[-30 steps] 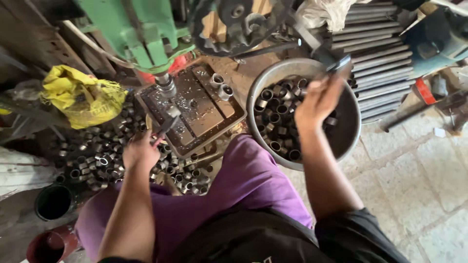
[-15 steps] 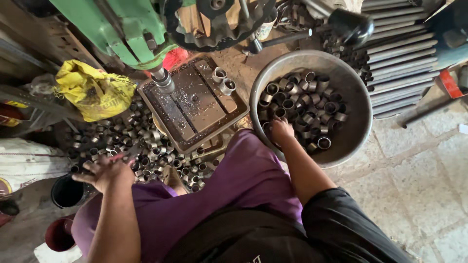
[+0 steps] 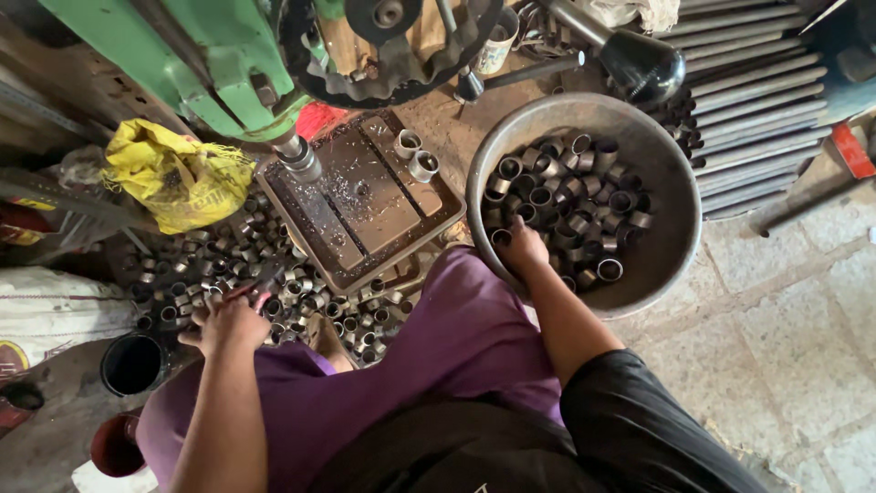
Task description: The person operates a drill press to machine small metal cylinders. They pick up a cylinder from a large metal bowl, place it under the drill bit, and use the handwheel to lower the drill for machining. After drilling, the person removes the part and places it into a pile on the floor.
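Steel ring bushings (image 3: 584, 196) fill the round grey metal basin (image 3: 671, 265) at centre right, where your right hand (image 3: 522, 248) curls around one and your left hand (image 3: 228, 321) pinches a thin tool, so sharp swarf could cut you.

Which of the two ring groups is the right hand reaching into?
The right hand is in the round metal basin of rings, not the loose pile on the floor by the left hand.

Stone-slab floor (image 3: 785, 301), pale and dusty, lower right of frame. Stack of grey metal bars (image 3: 757, 100) upper right. Green machine body (image 3: 173, 55) upper left. Yellow bag (image 3: 178, 183) left of centre; white sack (image 3: 50, 310) at left edge. Daylight, soft.
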